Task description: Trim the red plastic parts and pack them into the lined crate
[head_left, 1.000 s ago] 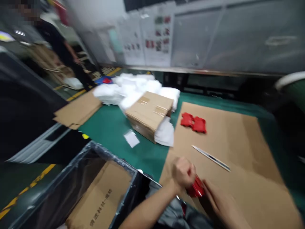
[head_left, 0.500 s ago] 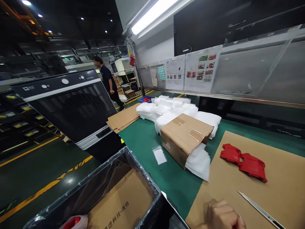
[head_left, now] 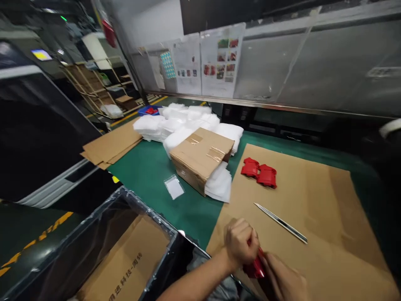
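Cardboard (head_left: 125, 259): "进科技-周转", first character unclear, at seven o'clock.
Wall sheet (head_left: 221, 62): print too small to read, twelve o'clock.

Co-worker gone, right hand (head_left: 288, 278) back in view

The red part (head_left: 255, 268) has a glossy surface. It is held between the left hand (head_left: 242, 242) and the right hand (head_left: 285, 276), which partly cover it.

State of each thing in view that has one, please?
Left hand: closed on red part
Right hand: at red part, grip unclear
Red part: held
Two red pieces: lying on cardboard
Knife: lying flat
Small box: end open, foam sheets protruding
Lined bin: open, holding printed cardboard
White foam: stacked
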Motion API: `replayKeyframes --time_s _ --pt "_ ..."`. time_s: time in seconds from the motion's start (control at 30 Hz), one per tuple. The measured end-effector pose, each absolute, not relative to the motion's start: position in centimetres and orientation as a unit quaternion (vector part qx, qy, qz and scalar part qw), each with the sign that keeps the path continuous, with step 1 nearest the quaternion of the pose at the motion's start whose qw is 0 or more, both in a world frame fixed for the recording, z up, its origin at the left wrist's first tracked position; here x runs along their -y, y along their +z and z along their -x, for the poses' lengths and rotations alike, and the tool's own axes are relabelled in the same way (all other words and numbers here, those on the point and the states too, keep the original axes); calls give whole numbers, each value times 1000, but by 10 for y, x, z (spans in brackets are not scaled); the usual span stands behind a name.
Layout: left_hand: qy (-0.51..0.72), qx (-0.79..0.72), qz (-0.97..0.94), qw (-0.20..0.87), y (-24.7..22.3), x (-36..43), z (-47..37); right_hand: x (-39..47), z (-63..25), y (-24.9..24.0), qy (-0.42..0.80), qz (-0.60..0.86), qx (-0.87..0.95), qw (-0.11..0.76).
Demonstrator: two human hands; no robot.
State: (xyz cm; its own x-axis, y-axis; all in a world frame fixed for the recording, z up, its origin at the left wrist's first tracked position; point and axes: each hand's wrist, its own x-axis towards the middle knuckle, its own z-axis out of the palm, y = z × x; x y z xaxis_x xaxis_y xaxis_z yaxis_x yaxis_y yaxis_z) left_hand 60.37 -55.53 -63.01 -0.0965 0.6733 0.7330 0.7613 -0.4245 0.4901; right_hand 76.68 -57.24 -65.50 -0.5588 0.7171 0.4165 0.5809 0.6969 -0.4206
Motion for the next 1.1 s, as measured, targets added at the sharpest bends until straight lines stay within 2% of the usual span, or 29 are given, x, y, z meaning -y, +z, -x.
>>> replayKeyframes --time_s 0.1,0.27,0.5,0.93,1.03,1.1 --pt "-516 516 684 14 -624 555 -601 572 -758 -641 133 483 832 238" --pt "-522 489 698 -32 -624 549 -596 567 -754 -619 167 549 817 54" --pt "-521 477 706 -56 -629 545 -596 568 -743 -595 181 615 765 -63" --pt "-498 486 712 -92 -622 543 -595 572 -749 -595 202 637 740 -78" --pt "-469 569 661 -140 -614 556 -591 579 -751 -594 213 639 738 -37" --pt "-479 644 555 -220 -615 578 -591 589 -749 -599 229 647 728 4"
